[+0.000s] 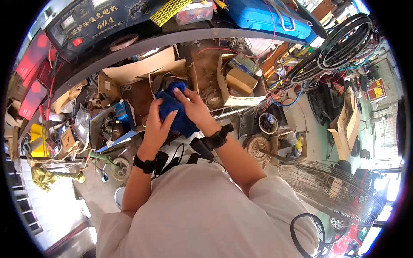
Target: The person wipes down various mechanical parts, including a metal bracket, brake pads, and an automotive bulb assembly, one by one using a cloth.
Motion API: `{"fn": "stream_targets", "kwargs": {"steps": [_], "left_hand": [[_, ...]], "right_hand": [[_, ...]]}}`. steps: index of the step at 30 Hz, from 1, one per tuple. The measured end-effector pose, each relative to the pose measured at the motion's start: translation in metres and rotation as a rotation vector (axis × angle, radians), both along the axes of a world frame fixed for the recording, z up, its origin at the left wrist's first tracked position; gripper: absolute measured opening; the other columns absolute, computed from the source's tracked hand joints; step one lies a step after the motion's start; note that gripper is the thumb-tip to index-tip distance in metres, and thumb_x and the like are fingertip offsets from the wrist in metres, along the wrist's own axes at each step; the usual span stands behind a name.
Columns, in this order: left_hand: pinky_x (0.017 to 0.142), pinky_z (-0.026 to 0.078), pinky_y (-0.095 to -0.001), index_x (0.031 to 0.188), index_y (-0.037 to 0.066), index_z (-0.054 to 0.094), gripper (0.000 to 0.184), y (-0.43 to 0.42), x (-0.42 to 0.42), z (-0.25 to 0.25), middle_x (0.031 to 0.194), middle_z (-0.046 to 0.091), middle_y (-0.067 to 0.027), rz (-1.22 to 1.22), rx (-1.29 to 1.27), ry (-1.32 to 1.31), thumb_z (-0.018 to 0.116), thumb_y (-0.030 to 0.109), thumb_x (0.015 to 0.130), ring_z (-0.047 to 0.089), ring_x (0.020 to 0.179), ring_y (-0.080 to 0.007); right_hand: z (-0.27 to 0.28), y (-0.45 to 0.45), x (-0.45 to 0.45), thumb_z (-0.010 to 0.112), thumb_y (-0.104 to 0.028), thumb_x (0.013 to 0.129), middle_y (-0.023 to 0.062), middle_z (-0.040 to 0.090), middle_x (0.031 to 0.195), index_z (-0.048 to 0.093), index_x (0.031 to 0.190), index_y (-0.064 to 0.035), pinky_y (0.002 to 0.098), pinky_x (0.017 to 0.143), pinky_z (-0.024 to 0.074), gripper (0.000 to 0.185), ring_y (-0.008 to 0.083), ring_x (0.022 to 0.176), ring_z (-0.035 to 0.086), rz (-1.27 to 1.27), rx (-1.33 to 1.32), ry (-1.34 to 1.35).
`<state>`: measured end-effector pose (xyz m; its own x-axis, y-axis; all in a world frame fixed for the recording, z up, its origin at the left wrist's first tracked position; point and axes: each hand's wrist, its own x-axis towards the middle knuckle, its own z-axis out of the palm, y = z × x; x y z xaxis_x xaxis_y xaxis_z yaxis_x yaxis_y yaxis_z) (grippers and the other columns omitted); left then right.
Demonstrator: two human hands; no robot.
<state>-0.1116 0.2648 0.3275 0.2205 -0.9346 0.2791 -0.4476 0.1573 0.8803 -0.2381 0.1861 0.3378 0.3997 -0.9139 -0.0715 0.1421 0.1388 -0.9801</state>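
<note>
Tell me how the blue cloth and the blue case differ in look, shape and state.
The cloth is dark blue, while the case is a brighter, lighter blue.
The cloth is soft and bunched; the case looks stiff and keeps its form.
The cloth is held in the left hand and right hand; the case is in neither.
Both are blue.

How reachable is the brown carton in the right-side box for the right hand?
Likely yes: the brown carton lies in an open box, nothing visible covering it. The right hand is nearby but may need to release the blue cloth first.
</note>
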Motion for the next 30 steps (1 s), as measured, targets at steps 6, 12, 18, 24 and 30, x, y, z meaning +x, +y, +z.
{"fn": "stream_targets", "kwargs": {"steps": [6, 12, 18, 24, 30], "left_hand": [[0.075, 0.047, -0.0290, 0.120, 0.000, 0.044, 0.041, 0.001, 0.004, 0.006, 0.097, 0.058, -0.0150, 0.072, 0.044, 0.239, 0.055, 0.030, 0.093, 0.056, 0.089, -0.0181], [0.084, 0.044, -0.0305, 0.124, -0.001, 0.042, 0.040, 0.003, 0.002, 0.006, 0.100, 0.059, -0.0127, 0.130, 0.048, 0.221, 0.049, 0.027, 0.096, 0.055, 0.092, -0.0179], [0.089, 0.043, -0.0270, 0.132, -0.001, 0.032, 0.045, 0.016, -0.015, 0.014, 0.117, 0.048, -0.0111, -0.218, 0.041, 0.415, 0.052, 0.013, 0.094, 0.049, 0.104, -0.0140], [0.095, 0.040, -0.0279, 0.132, 0.000, 0.035, 0.051, 0.012, -0.008, -0.005, 0.120, 0.049, -0.0080, -0.191, -0.054, 0.442, 0.060, 0.004, 0.088, 0.048, 0.109, -0.0143], [0.091, 0.042, -0.0283, 0.129, 0.000, 0.039, 0.047, 0.013, -0.004, 0.006, 0.118, 0.052, -0.0079, -0.234, 0.053, 0.458, 0.060, 0.003, 0.087, 0.051, 0.104, -0.0142]], "right_hand": [[-0.014, 0.009, -0.009, 0.053, -0.018, 0.094, 0.0065, 0.052, 0.107, 0.062, 0.099, 0.0018, 0.0255, 0.085, 0.0396, 0.023, 0.0154, 0.098, 0.051, -0.116, -0.228, -0.182], [-0.022, 0.012, -0.029, 0.049, -0.019, 0.094, 0.0055, 0.056, 0.114, 0.055, 0.116, -0.0036, 0.0304, 0.095, 0.0396, 0.027, 0.0161, 0.106, 0.052, 0.169, 0.265, -0.609], [-0.042, -0.005, -0.034, 0.044, -0.036, 0.095, 0.0087, 0.061, 0.113, 0.054, 0.115, -0.0059, 0.0379, 0.093, 0.0456, 0.037, 0.0232, 0.102, 0.059, 0.094, 0.661, -0.754], [-0.029, -0.001, -0.037, 0.050, -0.042, 0.092, 0.0102, 0.065, 0.105, 0.059, 0.110, -0.0066, 0.0377, 0.092, 0.0469, 0.040, 0.0235, 0.097, 0.062, 0.078, 0.741, -0.622], [-0.019, -0.003, -0.042, 0.056, -0.030, 0.093, 0.0008, 0.064, 0.092, 0.062, 0.097, -0.0080, 0.0269, 0.081, 0.0467, 0.023, 0.0113, 0.085, 0.059, 0.082, 0.323, -0.330]]}}
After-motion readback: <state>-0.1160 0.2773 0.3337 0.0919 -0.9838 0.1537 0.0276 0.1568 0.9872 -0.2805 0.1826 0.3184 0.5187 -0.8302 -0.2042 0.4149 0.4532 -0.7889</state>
